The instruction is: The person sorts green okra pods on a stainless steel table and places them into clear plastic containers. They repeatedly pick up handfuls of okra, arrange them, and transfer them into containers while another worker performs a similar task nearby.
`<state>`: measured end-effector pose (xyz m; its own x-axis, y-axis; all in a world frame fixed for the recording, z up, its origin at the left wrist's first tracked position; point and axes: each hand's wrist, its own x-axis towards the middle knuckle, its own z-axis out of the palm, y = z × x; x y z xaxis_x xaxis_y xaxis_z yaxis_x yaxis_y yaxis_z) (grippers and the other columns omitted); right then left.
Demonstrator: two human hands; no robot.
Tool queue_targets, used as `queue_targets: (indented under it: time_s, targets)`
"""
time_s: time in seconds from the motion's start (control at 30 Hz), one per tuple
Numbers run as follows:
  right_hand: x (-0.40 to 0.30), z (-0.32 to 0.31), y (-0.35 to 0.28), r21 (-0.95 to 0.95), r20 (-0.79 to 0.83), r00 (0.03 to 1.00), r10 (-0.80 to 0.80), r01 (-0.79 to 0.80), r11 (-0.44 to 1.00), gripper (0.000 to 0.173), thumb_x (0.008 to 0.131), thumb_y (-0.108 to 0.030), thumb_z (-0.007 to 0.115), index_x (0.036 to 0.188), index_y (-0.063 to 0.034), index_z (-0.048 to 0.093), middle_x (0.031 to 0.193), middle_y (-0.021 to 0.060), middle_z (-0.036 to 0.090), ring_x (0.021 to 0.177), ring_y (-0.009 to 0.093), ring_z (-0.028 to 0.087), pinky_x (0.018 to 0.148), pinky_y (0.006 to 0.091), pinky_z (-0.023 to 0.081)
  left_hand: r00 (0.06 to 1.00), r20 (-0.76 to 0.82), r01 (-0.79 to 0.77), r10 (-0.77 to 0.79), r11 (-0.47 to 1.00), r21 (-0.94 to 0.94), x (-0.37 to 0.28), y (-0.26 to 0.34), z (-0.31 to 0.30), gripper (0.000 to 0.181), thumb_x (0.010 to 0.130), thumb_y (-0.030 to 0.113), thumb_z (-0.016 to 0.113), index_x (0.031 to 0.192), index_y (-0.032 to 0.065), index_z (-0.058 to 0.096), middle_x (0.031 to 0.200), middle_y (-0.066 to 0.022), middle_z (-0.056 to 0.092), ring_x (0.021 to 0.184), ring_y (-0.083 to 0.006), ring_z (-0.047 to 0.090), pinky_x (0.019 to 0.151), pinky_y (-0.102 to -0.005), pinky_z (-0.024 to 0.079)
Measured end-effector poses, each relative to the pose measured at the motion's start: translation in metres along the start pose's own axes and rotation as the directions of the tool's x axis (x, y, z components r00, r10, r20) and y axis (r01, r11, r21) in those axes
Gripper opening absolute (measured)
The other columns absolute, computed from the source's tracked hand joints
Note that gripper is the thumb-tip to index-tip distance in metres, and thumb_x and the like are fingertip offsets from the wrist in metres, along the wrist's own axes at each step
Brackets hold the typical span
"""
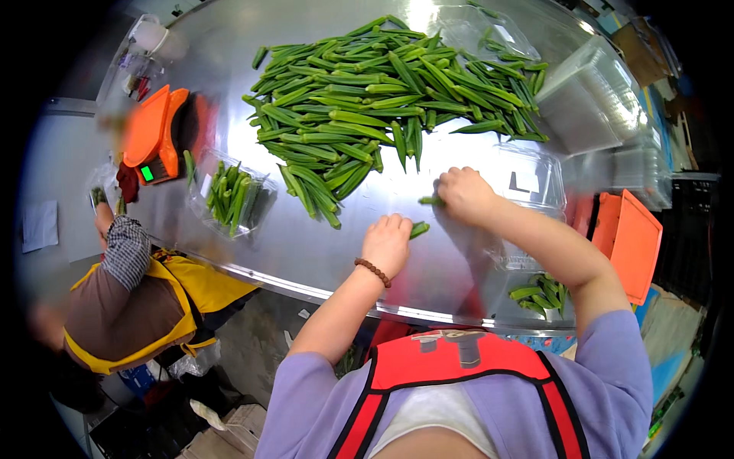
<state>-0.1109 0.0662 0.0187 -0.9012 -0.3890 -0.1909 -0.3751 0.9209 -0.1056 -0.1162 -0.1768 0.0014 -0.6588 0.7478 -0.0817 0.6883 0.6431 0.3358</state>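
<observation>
A large heap of green okra pods (344, 109) lies on a stainless steel table (321, 258). My left hand (388, 244), with a brown bead bracelet at the wrist, is closed around an okra pod (420, 229) whose end sticks out to the right. To its upper right, my right hand (465, 195) grips another okra pod (430, 201), its end showing at the left. The fingers hide most of both pods. Right of that hand is an open clear plastic clamshell box (530, 183) with a label, partly covered by my forearm. Loose okra (539, 295) lies near the front edge.
An okra-filled clear clamshell (229, 198) stands at left, near an orange scale (152, 135). At right are stacked clear containers (590, 94) and another orange scale (631, 244). A co-worker (132, 310) in a yellow-trimmed apron is at the left edge, one hand near a bag.
</observation>
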Motion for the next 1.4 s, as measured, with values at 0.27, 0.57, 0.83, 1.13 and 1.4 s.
queue_targets:
  time_s: [0.27, 0.57, 0.83, 1.13, 1.4]
  targets:
    - [0.081, -0.033, -0.025, 0.46, -0.348, 0.915, 0.205, -0.024, 0.888, 0.049, 0.085, -0.034, 0.07, 0.122, -0.0021, 0.062, 0.116, 0.0177, 0.064, 0.11, 0.035, 0.061, 0.091, 0.0442, 0.053, 0.559, -0.333, 0.257, -0.759, 0.54, -0.801, -0.039, -0.106, -0.028, 0.03, 0.09, 0.006, 0.064, 0.118, 0.001, 0.055, 0.103, -0.0071, 0.061, 0.089, -0.0169, 0.058, 0.077, -0.0301, 0.049]
    - [0.168, 0.0, -0.093, 0.34, -0.535, 0.811, 0.238, -0.051, 0.939, 0.076, 0.081, -0.045, 0.072, 0.144, -0.0107, 0.047, 0.147, 0.0273, 0.041, 0.135, 0.043, 0.04, 0.113, 0.0512, 0.033, 0.507, 0.302, -0.022, -0.807, -0.362, -0.932, -0.001, -0.144, -0.035, 0.042, 0.097, 0.023, 0.065, 0.132, 0.0056, 0.049, 0.116, -0.0089, 0.064, 0.104, -0.0229, 0.064, 0.084, -0.0395, 0.054]
    - [0.099, 0.002, -0.115, 0.561, -0.306, 0.938, 0.161, 0.041, 0.826, 0.076, 0.076, -0.024, 0.077, 0.144, -0.0112, 0.046, 0.139, 0.0185, 0.049, 0.124, 0.039, 0.049, 0.106, 0.0461, 0.042, 0.605, 0.341, 0.061, -0.72, -0.385, -0.921, -0.048, -0.087, -0.03, 0.039, 0.098, 0.014, 0.062, 0.133, 0.004, 0.048, 0.122, -0.0072, 0.062, 0.106, -0.0193, 0.063, 0.083, -0.0342, 0.056]
    - [0.057, 0.022, -0.083, 0.633, -0.373, 0.787, 0.491, -0.172, 0.755, 0.087, 0.075, -0.037, 0.079, 0.144, -0.001, 0.041, 0.145, 0.0264, 0.045, 0.132, 0.041, 0.044, 0.109, 0.0513, 0.036, 0.658, 0.453, -0.008, -0.602, -0.607, -0.795, -0.097, -0.1, -0.027, 0.03, 0.097, 0.019, 0.057, 0.123, 0.0044, 0.056, 0.112, -0.0085, 0.066, 0.103, -0.0229, 0.065, 0.086, -0.04, 0.054]
    - [0.06, 0.022, -0.131, 0.546, -0.357, 0.863, 0.357, -0.117, 0.829, 0.108, 0.064, -0.045, 0.087, 0.148, -0.0004, 0.036, 0.13, 0.0232, 0.056, 0.12, 0.039, 0.054, 0.104, 0.0482, 0.041, 0.704, 0.488, 0.155, -0.516, -0.559, -0.814, -0.05, -0.079, -0.028, 0.039, 0.1, 0.029, 0.06, 0.131, 0.0063, 0.056, 0.123, -0.0091, 0.065, 0.112, -0.0243, 0.063, 0.096, -0.0438, 0.052]
